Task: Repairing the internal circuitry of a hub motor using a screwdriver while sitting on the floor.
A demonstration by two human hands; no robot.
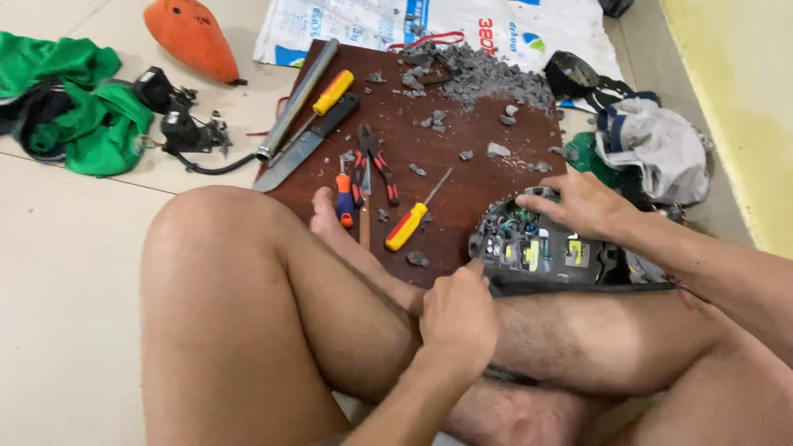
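Note:
A dark round electronics unit (537, 246) with an exposed circuit board of small yellow, green and black parts rests against my lower leg. My right hand (578, 202) lies over its far rim, fingers curled on the edge. My left hand (458, 318) is closed at the unit's near left edge; whether it grips a small tool is hidden by the fingers. A yellow and red handled screwdriver (410, 223) lies on the brown board (487, 177) just left of the unit.
On the board lie red-handled pliers (376, 165), an orange and blue tool (344, 198), a large knife (306, 144), a metal pipe (299, 95), a yellow handled tool (332, 91) and grey rubble (479, 74). Green cloth (83, 116), black parts (178, 124), an orange shell (192, 37) and grey cloth (661, 144) surround it.

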